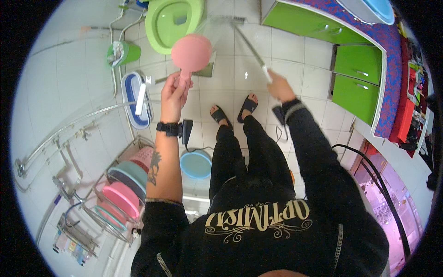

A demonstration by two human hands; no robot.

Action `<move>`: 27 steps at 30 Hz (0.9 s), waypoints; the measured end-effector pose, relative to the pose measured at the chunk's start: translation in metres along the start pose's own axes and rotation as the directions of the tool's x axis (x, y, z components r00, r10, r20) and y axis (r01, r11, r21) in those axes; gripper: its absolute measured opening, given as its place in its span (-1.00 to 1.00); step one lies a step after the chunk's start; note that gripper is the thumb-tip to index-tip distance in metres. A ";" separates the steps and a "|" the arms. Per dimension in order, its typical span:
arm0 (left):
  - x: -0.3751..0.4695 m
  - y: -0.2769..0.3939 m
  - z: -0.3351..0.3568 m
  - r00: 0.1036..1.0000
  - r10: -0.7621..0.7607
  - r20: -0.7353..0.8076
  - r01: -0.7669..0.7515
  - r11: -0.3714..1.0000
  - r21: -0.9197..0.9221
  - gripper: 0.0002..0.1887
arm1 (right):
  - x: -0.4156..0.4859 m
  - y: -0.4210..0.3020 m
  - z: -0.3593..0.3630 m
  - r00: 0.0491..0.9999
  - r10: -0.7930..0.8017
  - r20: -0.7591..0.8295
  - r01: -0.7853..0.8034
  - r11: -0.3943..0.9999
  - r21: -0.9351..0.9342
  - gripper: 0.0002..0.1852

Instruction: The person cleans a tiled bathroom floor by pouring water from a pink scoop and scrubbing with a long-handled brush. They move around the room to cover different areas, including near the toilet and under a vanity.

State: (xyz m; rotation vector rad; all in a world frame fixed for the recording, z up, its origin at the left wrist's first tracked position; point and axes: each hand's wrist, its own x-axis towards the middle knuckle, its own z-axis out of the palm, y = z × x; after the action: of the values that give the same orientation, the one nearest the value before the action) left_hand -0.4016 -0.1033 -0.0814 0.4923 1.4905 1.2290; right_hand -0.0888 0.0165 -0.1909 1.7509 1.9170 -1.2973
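My left hand [175, 90] grips the handle of a pink shower head [191, 52], whose round back faces up towards me. Thin streaks of water run from it towards the floor at the far side. In my right hand [281, 86] is the white grip of a long-handled brush [249, 46]. The brush's head, blurred, rests on or just above the white tiled floor [252, 74] right of the green toilet [174, 20]. A dustpan [207, 70] lies partly behind the shower head.
Left are a green waste bin [130, 54], a blue and white basin [134, 110] and a rack of stacked basins [121, 199]. A blue basin [195, 164] stands by my legs. Green cabinets [358, 65] line the right. A metal shower hose [78, 119] runs along the left.
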 end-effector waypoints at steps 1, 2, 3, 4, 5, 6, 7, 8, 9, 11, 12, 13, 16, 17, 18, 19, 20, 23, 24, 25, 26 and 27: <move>-0.003 -0.003 -0.005 1.000 -0.008 0.003 0.009 0.999 -0.040 -0.68 | 0.005 -0.007 -0.002 0.999 -0.019 -0.033 0.021 0.999 0.040 -0.36; -0.006 -0.004 -0.012 0.999 -0.041 -0.012 0.041 0.999 -0.004 -0.67 | -0.002 -0.010 -0.003 0.999 0.019 0.035 -0.016 0.998 -0.067 -0.34; -0.007 -0.007 -0.016 1.000 -0.024 -0.013 0.024 1.000 -0.007 -0.67 | -0.013 -0.011 -0.003 0.999 0.028 0.046 -0.020 0.986 -0.164 -0.32; -0.010 -0.011 -0.019 1.000 -0.001 -0.010 0.001 1.000 -0.014 -0.67 | -0.034 -0.009 -0.002 0.999 0.008 0.039 0.002 0.970 -0.245 -0.30; -0.016 -0.016 -0.022 1.000 -0.001 -0.017 0.001 1.000 -0.017 -0.67 | -0.064 -0.002 0.003 0.999 0.000 0.038 0.011 0.960 -0.281 -0.27; -0.019 -0.019 -0.027 1.000 -0.003 -0.006 0.003 1.000 0.005 -0.66 | -0.089 0.003 0.008 0.999 0.000 0.034 0.010 0.956 -0.292 -0.26; -0.023 -0.023 -0.031 0.999 0.040 0.017 -0.041 0.999 0.012 -0.66 | -0.107 0.006 0.015 0.993 0.082 0.083 -0.055 0.955 -0.291 -0.27; -0.027 -0.027 -0.035 0.997 0.072 0.031 -0.073 0.997 0.027 -0.66 | -0.111 0.005 0.021 0.991 0.105 0.087 -0.077 0.958 -0.276 -0.28; -0.030 -0.031 -0.039 0.995 0.090 0.039 -0.092 0.994 0.050 -0.66 | -0.114 0.004 0.028 0.985 0.136 0.105 -0.105 0.960 -0.261 -0.29; -0.037 -0.037 -0.050 0.994 0.087 0.060 -0.090 0.994 0.060 -0.64 | -0.090 -0.007 0.039 0.999 0.019 0.039 -0.011 0.980 -0.199 -0.32; -0.040 -0.041 -0.055 0.994 0.082 0.074 -0.089 0.992 0.092 -0.64 | -0.070 -0.014 0.041 0.993 0.094 0.069 -0.085 0.989 -0.123 -0.33; -0.042 -0.045 -0.060 0.991 0.096 0.092 -0.106 0.988 0.113 -0.64 | -0.056 -0.020 0.044 0.987 -0.138 -0.084 0.119 0.973 -0.199 -0.32; -0.053 -0.056 -0.081 0.992 0.063 0.113 -0.084 0.977 0.196 -0.65 | -0.053 -0.020 0.047 0.997 0.056 0.049 -0.041 0.964 -0.264 -0.28; -0.058 -0.061 -0.090 0.991 0.062 0.120 -0.088 0.970 0.227 -0.65 | -0.064 -0.016 0.047 0.997 0.054 0.055 -0.033 0.945 -0.324 -0.26; -0.064 -0.065 -0.100 0.991 0.053 0.122 -0.083 0.963 0.255 -0.66 | -0.084 -0.010 0.046 0.996 0.061 0.060 -0.033 0.923 -0.383 -0.27; -0.071 -0.069 -0.113 0.992 0.034 0.119 -0.068 0.954 0.290 -0.66 | -0.107 -0.003 0.046 0.999 0.026 0.036 -0.011 0.927 -0.375 -0.27; -0.077 -0.073 -0.125 0.993 0.024 0.112 -0.060 0.942 0.331 -0.67 | -0.128 0.003 0.043 0.999 0.020 0.037 -0.005 0.930 -0.368 -0.26; -0.103 -0.083 -0.172 0.998 -0.008 0.065 -0.022 0.897 0.442 -0.69 | -0.188 0.012 0.030 0.995 -0.097 0.039 0.104 0.953 -0.284 -0.31; -0.112 -0.086 -0.191 0.997 -0.030 0.064 -0.007 0.854 0.520 -0.62 | -0.204 0.012 0.023 0.997 -0.050 0.064 0.067 0.953 -0.296 -0.33; -0.122 -0.089 -0.206 0.998 -0.039 0.045 0.010 0.860 0.510 -0.64 | -0.218 0.010 0.017 0.989 -0.115 0.090 0.135 0.956 -0.262 -0.34; -0.133 -0.094 -0.220 0.998 -0.059 0.013 0.045 0.861 0.506 -0.66 | -0.230 0.007 0.013 0.987 -0.107 0.120 0.134 0.958 -0.253 -0.33; -0.146 -0.098 -0.234 0.998 -0.065 -0.016 0.065 0.863 0.501 -0.68 | -0.237 0.004 0.007 0.983 -0.008 0.186 0.067 0.948 -0.311 -0.33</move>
State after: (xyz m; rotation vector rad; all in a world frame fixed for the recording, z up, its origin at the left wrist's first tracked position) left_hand -0.5352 -0.3595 -0.1282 0.7785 1.8160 0.7740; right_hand -0.0278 -0.1504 -0.0333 1.3952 1.9344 -1.0486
